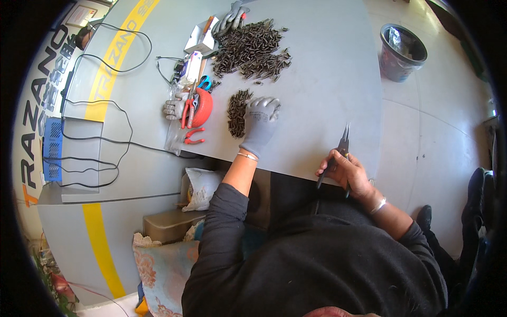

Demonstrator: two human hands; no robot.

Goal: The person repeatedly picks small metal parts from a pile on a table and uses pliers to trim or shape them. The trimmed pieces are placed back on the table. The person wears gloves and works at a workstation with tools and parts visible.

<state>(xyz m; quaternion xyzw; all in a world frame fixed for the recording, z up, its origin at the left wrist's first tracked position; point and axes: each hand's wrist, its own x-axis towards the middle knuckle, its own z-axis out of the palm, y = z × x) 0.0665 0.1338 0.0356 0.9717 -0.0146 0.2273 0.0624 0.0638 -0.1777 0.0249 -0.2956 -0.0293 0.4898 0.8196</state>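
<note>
My left hand (261, 119), in a grey coated work glove, rests at the right side of a small pile of dark metal coil springs (237, 119). Its fingers are curled, and their tips are hidden, so I cannot tell whether a spring is between them. Over the front edge of the grey table (317, 91), my bare right hand (350, 172) grips a pair of long-nose pliers (344, 144). The pliers' narrow jaws point away from me and stand slightly apart, with nothing visible between them. Farther back lies a larger heap of similar springs (249, 49).
Left of the springs are a red round object (204, 107), red-handled pliers (190, 115), blue-handled scissors (204, 82) and a spare glove (173, 109). Behind stand a white open box (198, 39) and more gloves (231, 19). A black cable (119, 138) crosses leftward. A bin (402, 55) stands right; another person's legs (467, 222) show.
</note>
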